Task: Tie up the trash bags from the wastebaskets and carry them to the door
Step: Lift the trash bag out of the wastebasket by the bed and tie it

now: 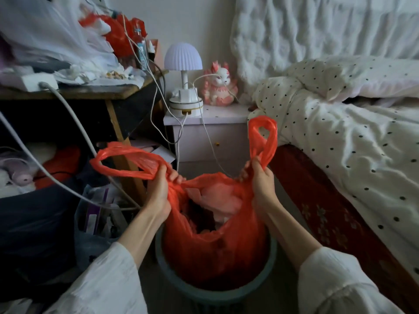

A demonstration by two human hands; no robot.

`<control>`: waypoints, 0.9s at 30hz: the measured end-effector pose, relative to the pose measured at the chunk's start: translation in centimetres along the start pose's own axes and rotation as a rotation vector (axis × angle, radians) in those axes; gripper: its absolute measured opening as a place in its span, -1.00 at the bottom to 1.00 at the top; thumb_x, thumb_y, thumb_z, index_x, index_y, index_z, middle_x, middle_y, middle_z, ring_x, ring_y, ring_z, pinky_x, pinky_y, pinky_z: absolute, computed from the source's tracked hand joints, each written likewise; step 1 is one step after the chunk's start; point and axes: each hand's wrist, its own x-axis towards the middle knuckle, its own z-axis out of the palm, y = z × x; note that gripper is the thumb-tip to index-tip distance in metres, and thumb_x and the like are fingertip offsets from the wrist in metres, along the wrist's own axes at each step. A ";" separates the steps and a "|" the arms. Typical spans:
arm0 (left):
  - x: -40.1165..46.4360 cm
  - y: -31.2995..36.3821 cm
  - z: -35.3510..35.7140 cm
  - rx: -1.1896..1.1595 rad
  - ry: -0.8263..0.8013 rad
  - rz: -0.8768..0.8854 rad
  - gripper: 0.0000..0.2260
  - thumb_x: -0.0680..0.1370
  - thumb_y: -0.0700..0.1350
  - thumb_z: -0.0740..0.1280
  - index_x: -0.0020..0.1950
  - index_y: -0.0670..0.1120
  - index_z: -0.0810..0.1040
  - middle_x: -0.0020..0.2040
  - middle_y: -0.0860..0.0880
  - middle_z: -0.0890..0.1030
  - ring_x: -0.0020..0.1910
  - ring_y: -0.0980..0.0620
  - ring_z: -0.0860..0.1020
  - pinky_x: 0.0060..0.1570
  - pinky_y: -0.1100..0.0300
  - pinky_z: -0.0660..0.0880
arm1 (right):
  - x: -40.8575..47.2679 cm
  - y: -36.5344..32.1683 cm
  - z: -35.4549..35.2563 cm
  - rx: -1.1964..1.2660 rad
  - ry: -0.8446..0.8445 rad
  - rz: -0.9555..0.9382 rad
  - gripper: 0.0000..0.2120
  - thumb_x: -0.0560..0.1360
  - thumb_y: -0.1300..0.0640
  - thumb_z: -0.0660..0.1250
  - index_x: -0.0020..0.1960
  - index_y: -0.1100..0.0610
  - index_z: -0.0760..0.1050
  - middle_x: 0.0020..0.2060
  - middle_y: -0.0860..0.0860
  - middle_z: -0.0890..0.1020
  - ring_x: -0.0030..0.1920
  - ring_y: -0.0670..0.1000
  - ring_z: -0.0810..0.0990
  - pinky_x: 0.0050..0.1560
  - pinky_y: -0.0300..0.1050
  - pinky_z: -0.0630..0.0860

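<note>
A red plastic trash bag (210, 252) sits in a round grey-green wastebasket (204, 295) on the floor below me. Its mouth is open and pale crumpled rubbish shows inside. My left hand (159, 189) grips the bag's left handle loop, which sticks out to the left. My right hand (260, 177) grips the right handle loop, which stands up above my fingers. Both handles are pulled apart and untied.
A cluttered wooden desk (90, 90) with cables stands at the left. A clear bag of items (97, 214) lies under it. A pale nightstand (208, 132) with a lamp (183, 64) and figurine is straight ahead. The bed with a dotted duvet (340, 137) fills the right.
</note>
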 end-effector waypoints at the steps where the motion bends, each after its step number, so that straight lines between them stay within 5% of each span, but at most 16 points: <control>1: -0.2 1.1 0.9 -0.003 -0.011 0.006 -0.69 0.61 -0.01 0.05 -0.34 0.00 0.28 -0.64 0.09 0.26 -0.63 0.17 0.27 -0.31 0.25 0.33 | 0.2 -1.1 0.5 0.026 -0.022 -0.007 -0.64 0.60 0.07 0.10 -0.36 0.10 0.34 -0.64 -0.10 0.35 -0.54 -0.08 0.31 -0.33 -0.13 0.30; 15: -6.3 20.0 5.0 0.198 -0.079 0.382 -0.67 0.61 -0.05 0.04 -0.36 -0.04 0.26 -0.67 0.09 0.25 -0.73 0.19 0.11 -0.63 0.43 0.07 | -5.7 -15.2 14.5 0.246 -0.422 -0.018 -0.62 0.61 0.02 0.06 -0.33 0.15 0.32 -0.61 0.00 0.37 -0.59 -0.01 0.39 -0.41 -0.18 0.45; 20: -10.9 23.2 0.1 0.300 0.079 0.395 -0.69 0.60 -0.07 0.04 -0.36 -0.03 0.28 -0.68 0.08 0.26 -0.74 0.18 0.12 -0.65 0.44 0.06 | -10.6 -13.6 18.7 0.262 -0.551 0.099 -0.61 0.61 0.04 0.06 -0.35 0.16 0.32 -0.62 0.01 0.38 -0.59 0.01 0.40 -0.36 -0.14 0.44; 27: -14.0 21.5 -8.3 0.402 0.299 0.302 -0.68 0.60 -0.07 0.06 -0.35 -0.09 0.29 -0.68 0.05 0.28 -0.77 0.18 0.12 -0.62 0.45 0.09 | -15.8 -5.8 19.5 0.109 -0.578 0.286 -0.59 0.61 0.01 0.04 -0.34 0.17 0.33 -0.65 0.00 0.40 -0.63 -0.02 0.42 -0.54 -0.30 0.43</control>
